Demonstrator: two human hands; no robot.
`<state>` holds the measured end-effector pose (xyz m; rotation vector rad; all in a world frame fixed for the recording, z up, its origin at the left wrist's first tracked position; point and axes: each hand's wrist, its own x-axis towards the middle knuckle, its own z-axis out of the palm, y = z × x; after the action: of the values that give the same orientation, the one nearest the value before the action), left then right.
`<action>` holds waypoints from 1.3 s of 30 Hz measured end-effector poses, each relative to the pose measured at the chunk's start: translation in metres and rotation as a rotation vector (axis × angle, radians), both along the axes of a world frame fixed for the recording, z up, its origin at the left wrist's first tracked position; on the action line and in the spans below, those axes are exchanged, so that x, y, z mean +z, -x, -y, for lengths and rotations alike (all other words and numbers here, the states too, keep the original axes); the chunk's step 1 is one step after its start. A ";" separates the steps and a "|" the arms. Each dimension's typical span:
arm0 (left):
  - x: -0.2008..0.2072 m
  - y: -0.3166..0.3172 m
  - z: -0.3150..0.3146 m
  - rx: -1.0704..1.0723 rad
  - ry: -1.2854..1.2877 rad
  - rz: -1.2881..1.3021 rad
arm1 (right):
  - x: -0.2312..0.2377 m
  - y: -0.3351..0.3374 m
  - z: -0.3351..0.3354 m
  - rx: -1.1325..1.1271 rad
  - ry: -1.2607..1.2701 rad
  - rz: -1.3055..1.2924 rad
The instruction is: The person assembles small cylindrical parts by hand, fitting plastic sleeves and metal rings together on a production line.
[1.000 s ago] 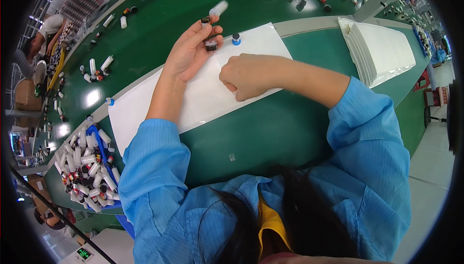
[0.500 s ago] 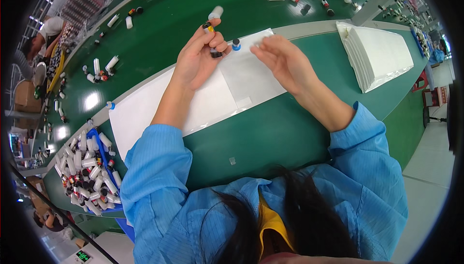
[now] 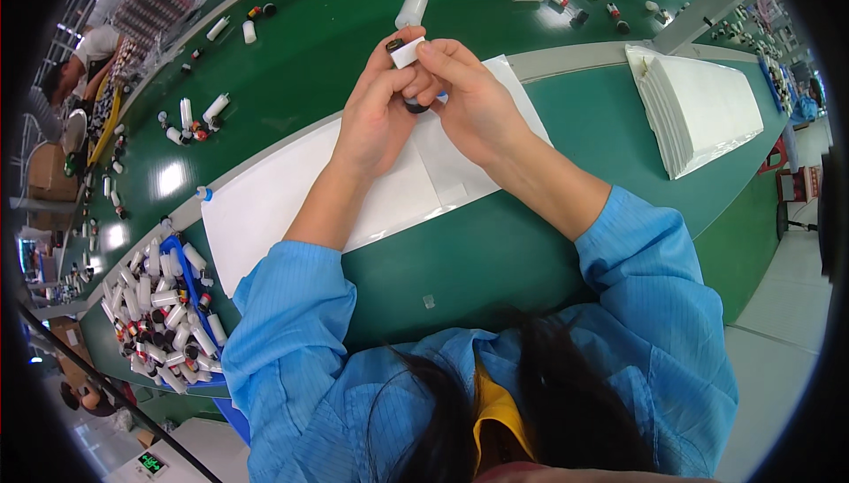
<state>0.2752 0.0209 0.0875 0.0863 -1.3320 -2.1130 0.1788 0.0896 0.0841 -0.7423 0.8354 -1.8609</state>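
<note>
My left hand (image 3: 382, 116) is closed around a small cylinder with black ends (image 3: 394, 44); its black lower end shows below the fingers. My right hand (image 3: 469, 98) meets it from the right, its thumb and fingers closed on a small white label (image 3: 407, 53). That label lies against the cylinder, covering its middle. Beneath both hands lies a long white sheet (image 3: 274, 195), with a greyish backing sheet (image 3: 460, 156) overlapping its right part. A bit of blue, partly hidden, shows behind my right fingers.
A blue tray (image 3: 193, 275) heaped with white bottles stands at the left. A stack of white sheets (image 3: 699, 111) lies at the right. Beyond the pale rail, a white bottle (image 3: 412, 7) and several others lie on the green surface. A blue-and-white piece (image 3: 204, 193) sits at the sheet's left corner.
My right hand has moved left from the backing sheet to my left hand. A white label now covers the held cylinder's yellow band. The view has shifted slightly.
</note>
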 end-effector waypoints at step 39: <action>-0.027 -0.175 0.184 0.838 1.909 0.845 | 0.020 0.094 -0.009 -0.500 -0.182 -1.574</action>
<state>0.4503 -0.1626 0.0602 0.5804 -2.5149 0.4285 0.0851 0.0987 0.1043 -2.0400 2.2480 -1.2345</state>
